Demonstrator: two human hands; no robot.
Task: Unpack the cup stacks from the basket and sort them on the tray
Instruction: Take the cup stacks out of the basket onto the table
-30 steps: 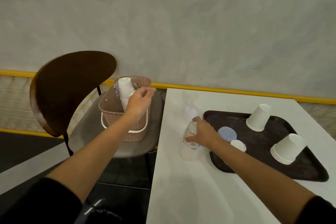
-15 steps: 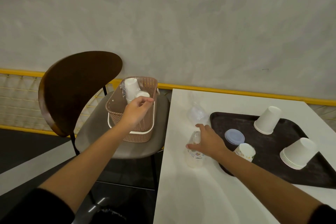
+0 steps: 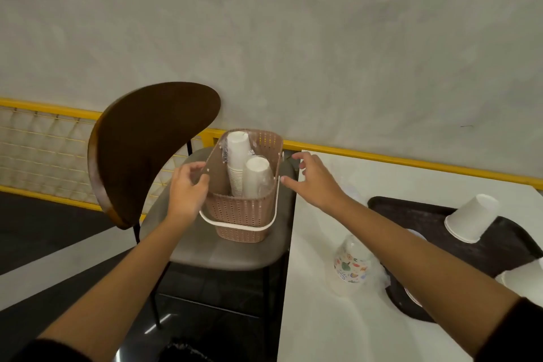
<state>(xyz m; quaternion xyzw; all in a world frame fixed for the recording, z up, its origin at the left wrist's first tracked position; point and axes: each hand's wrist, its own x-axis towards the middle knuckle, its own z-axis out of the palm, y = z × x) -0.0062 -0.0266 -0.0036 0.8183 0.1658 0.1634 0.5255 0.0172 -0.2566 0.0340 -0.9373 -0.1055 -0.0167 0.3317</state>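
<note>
Mid-unpack, going for the next stack. Basket (image 3: 244,214) sitting on chair (image 3: 223,256) seat, centre of view, off the desk (image 3: 323,326) at its 9 o'clock edge. Holding basket's 9 o'clock wall with left hand (image 3: 188,191), grip curled onto the rim, thumb up top, looks like a pinch. Hovering right hand (image 3: 311,176) at basket's 3 o'clock, grip open, fingers spread, carrying nothing, just beside the rim; cannot tell if touching. Left to unpack: tall white stack (image 3: 236,161) toward basket's 12 o'clock end and shorter white stack (image 3: 258,176) touching it at its 4 o'clock, both roughly upright, both in clear wrap. Tray (image 3: 411,214) on desk at 4 o'clock of view, already carrying tilted white cups (image 3: 470,219) at its far side and more white cups (image 3: 526,281) cut off at 3 o'clock edge of view. Patterned cups (image 3: 351,264) in clear wrap standing on desk just beside tray's 9 o'clock edge, not on it. Next, probably: close right grip round the shorter, nearer stack, lift straight up clear of the rim, keep left hand pinning basket, then carry toward 4 o'clock and set beside matching white cups. Watch for slippery wrap and for dragging or tipping the tall neighbour, since touching.
</note>
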